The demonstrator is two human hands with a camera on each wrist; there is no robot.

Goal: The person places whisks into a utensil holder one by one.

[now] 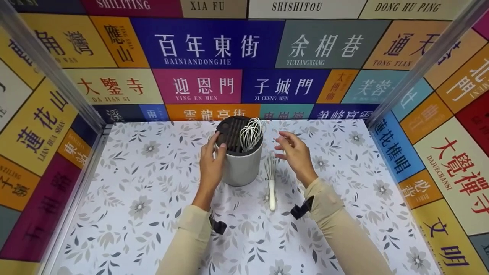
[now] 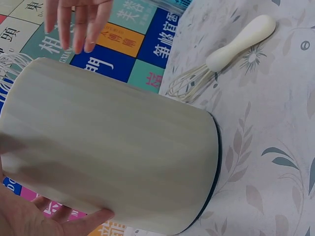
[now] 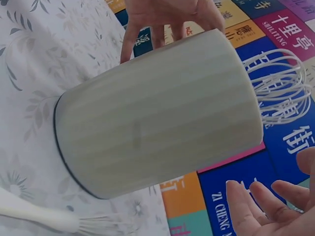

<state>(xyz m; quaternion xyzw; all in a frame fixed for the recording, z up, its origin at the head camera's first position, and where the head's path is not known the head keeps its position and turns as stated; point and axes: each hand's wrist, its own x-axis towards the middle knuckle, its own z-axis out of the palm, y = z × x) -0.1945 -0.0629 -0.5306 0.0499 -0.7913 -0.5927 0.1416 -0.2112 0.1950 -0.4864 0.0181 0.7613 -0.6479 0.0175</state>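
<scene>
A pale grey, round utensil holder (image 1: pixel 241 170) with a black slotted top stands upright on the table. The wire head of a whisk (image 1: pixel 251 134) sticks up from the right part of that top; its handle is hidden inside. My left hand (image 1: pixel 212 160) holds the holder's left side, thumb on the near side and fingers toward the back. To the right of the holder, my right hand (image 1: pixel 296 154) hovers with loosely bent fingers and touches nothing. Below it lies a second whisk (image 1: pixel 271 187) with a cream handle, wires pointing away from me.
A white cloth (image 1: pixel 141 236) with grey flowers and leaves covers the table. Colourful panels (image 1: pixel 206 46) with printed characters wall it in at the back and both sides. Clear strips (image 1: pixel 424 57) run along the corners. Black straps (image 1: pixel 301 208) sit on both wrists.
</scene>
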